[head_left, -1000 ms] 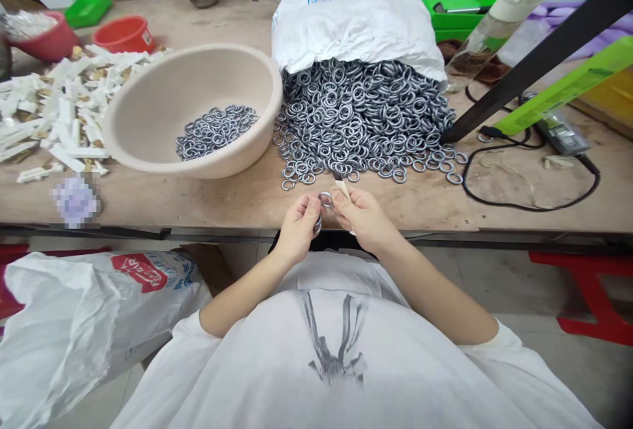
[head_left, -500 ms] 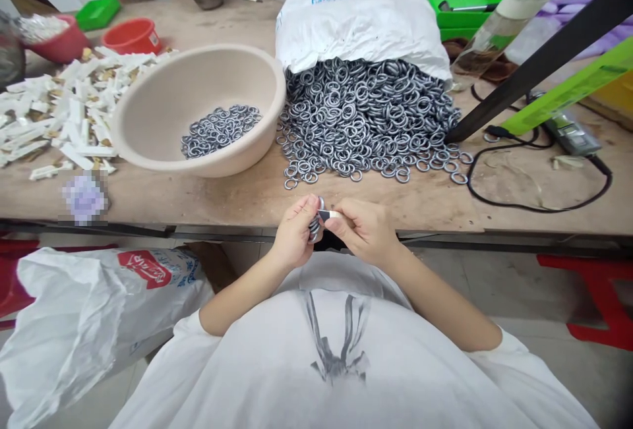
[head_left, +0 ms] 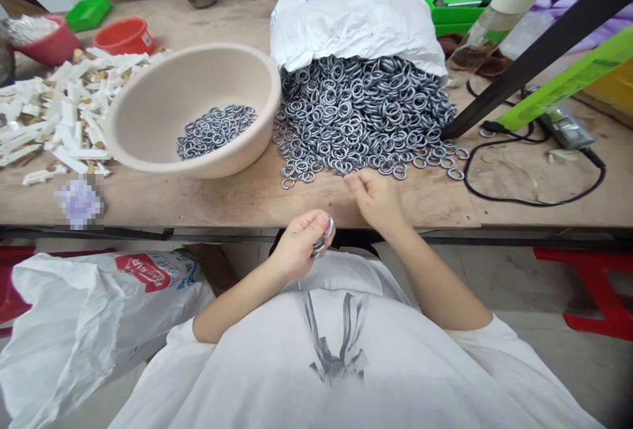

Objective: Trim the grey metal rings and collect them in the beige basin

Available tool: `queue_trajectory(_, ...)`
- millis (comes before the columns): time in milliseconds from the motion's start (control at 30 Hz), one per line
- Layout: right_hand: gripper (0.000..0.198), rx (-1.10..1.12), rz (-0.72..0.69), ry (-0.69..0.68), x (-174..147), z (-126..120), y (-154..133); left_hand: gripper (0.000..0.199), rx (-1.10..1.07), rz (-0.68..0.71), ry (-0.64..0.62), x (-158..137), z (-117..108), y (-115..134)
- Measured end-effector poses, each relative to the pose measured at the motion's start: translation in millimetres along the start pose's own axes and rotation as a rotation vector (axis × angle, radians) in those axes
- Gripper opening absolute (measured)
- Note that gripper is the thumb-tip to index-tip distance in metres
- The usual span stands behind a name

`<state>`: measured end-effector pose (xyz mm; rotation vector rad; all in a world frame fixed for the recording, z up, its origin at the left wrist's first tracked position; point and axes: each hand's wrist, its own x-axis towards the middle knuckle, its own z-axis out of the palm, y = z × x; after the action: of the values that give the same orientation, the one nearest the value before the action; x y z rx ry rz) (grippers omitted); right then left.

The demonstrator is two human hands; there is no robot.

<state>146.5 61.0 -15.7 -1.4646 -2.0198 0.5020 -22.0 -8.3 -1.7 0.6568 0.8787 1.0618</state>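
My left hand (head_left: 301, 244) is closed round several dark grey rings (head_left: 325, 238), just in front of the table edge. My right hand (head_left: 378, 200) reaches over the table, its fingers bent together at the near edge of a big ring pile (head_left: 361, 119). Whatever those fingers hold is hidden; the dark-bladed, white-ended tool seen earlier does not show. The pile spills out of a white sack (head_left: 356, 27) lying on its side. To the left, a beige basin (head_left: 143, 113) contains more of the same rings (head_left: 217, 131).
White strip-like pieces (head_left: 69, 119) lie heaped at left, beside a red bowl (head_left: 123, 37). On the right a dark slanted bar (head_left: 494, 93), a light green bar (head_left: 568, 76) and a black cable (head_left: 539, 203) stand near a water bottle (head_left: 494, 14).
My right hand has left my left hand and moved forward to the pile's edge. My left hand, still gripping rings, has shifted slightly right and down. The tool has dropped from sight.
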Motion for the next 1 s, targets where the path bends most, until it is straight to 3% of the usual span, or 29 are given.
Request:
queue_trajectory(100,0.032,-0.272,0.132,-0.035,16,-1,16,0.05,-0.019,-0.017,0.042,1,-5,1)
queue_trajectory(300,0.03,-0.484,0.182,-0.194,26,2,17,0.033,-0.087,-0.033,0.13,14,-13,8)
queue_trajectory(400,0.025,-0.379,0.141,-0.202,24,1,16,0.026,-0.108,-0.045,0.173,18,-14,9)
queue_trajectory(467,0.023,-0.11,0.067,-0.248,20,3,13,0.027,-0.054,-0.002,0.217,22,-14,6)
queue_trajectory(533,0.024,0.197,0.015,-0.296,14,7,9,0.028,0.111,0.109,0.25,27,-16,1)
queue_trajectory(600,0.023,0.314,0.025,-0.291,7,13,3,0.024,0.345,0.261,0.268,33,-18,-3)
queue_trajectory(700,0.019,0.202,0.062,-0.204,-1,20,-2,0.011,0.621,0.449,0.313,39,-22,-7)
queue_trajectory(800,0.024,0.204,0.071,-0.108,-6,21,2,0.007,0.718,0.503,0.343,42,-26,-7)
queue_trajectory(900,0.028,0.221,0.087,-0.055,-4,18,10,0.007,0.639,0.477,0.366,43,-30,-7)
queue_trajectory(1000,0.026,0.034,0.064,-0.052,8,16,14,0.015,0.372,0.401,0.389,46,-34,-3)
